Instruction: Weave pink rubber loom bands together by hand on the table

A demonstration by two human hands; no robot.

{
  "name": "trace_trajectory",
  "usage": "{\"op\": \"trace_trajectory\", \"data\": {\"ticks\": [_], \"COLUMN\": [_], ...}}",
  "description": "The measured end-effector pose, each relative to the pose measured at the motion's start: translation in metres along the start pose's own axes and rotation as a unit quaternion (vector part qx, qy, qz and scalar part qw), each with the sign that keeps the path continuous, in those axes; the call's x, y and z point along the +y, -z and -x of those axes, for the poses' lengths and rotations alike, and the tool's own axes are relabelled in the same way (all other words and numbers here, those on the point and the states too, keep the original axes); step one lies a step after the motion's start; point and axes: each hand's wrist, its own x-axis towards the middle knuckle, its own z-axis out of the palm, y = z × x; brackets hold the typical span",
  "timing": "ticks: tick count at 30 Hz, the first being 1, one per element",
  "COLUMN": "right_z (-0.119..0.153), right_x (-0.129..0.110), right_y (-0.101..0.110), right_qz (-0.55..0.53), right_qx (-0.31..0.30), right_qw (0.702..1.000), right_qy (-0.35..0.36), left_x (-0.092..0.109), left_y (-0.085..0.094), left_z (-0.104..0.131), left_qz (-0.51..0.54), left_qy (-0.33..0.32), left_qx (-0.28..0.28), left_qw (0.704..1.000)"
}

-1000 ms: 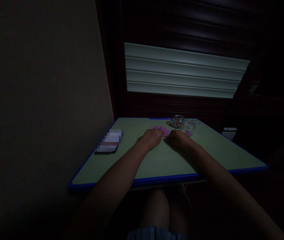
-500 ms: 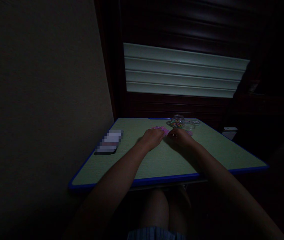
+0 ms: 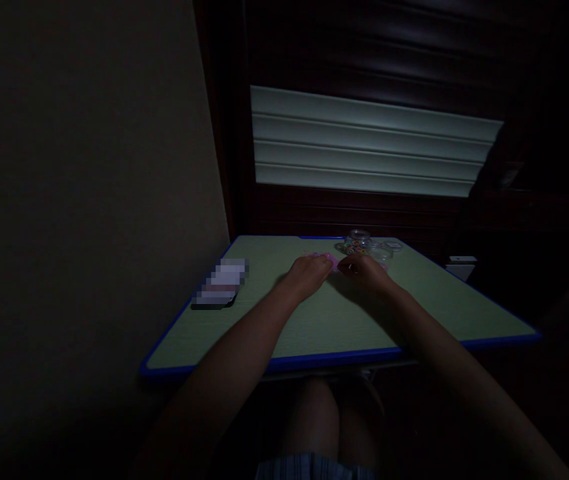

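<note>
"Where do my hands lie?"

"Both are over the far half of the table (image 3: pixel 284 333), which is pale green with a blue rim. Your left hand (image 3: pixel 309 275) is seen from the back, its fingers curled down at the near edge of the pink pieces (image 3: pixel 331 257). Your right hand (image 3: pixel 364 272) faces it across a narrow gap, with thumb and fingers bent toward each other."

"And the state of my grip?"

"Your left fingers are bent, but you cannot tell from this view whether they pinch a piece or merely touch the heap. The same holds for your right hand: its fingertips are drawn together beside the pink pieces, too dark and small to show whether anything sits between them."

"Where exactly are the pink pieces?"

"In a small, loose heap on the tabletop, beyond and between your hands, partly covered by your left fingers."

"What stands around them?"

"Behind your right hand you see a clear jar (image 3: pixel 359 244) with many-coloured small items inside. Just to its right is a clear container (image 3: pixel 382 252), partly hidden by that hand, and beyond it a round, clear lid-like piece (image 3: pixel 393 247) lies flat. Well apart, near the table's left edge, lies a flat object (image 3: pixel 221 281), blurred by pixelation. Past the far edge, note the pale slatted panel (image 3: pixel 364 143)."
</note>
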Motion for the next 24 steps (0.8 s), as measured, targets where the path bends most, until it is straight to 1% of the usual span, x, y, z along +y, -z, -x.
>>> {"op": "trace_trajectory", "data": {"ticks": [6,9,16,20,24], "right_z": [0.0005,0.0008,0.0015,0.0009,0.0011], "right_x": [0.0001,-0.0004,-0.0009,-0.0017,-0.0032], "right_y": [-0.0029,-0.0028,-0.0018,-0.0018,-0.0015], "right_qz": [-0.016,-0.02,-0.018,-0.013,-0.009], "right_qx": [0.001,-0.001,-0.014,-0.021,-0.013], "right_qw": [1.0,1.0,1.0,1.0,1.0], "right_qy": [-0.014,-0.006,0.006,0.007,0.004], "left_x": [-0.0004,-0.0008,0.0006,0.0013,0.0004], "left_y": [-0.0023,-0.0036,0.0013,0.0021,0.0009], "left_z": [-0.0009,-0.0007,0.0001,-0.0003,-0.0003], "left_qz": [-0.006,-0.004,0.001,0.0,0.002], "left_qy": [-0.01,-0.018,-0.006,-0.008,-0.014], "left_qx": [0.001,0.01,-0.009,-0.004,-0.003], "left_qw": [1.0,1.0,1.0,1.0,1.0]}}
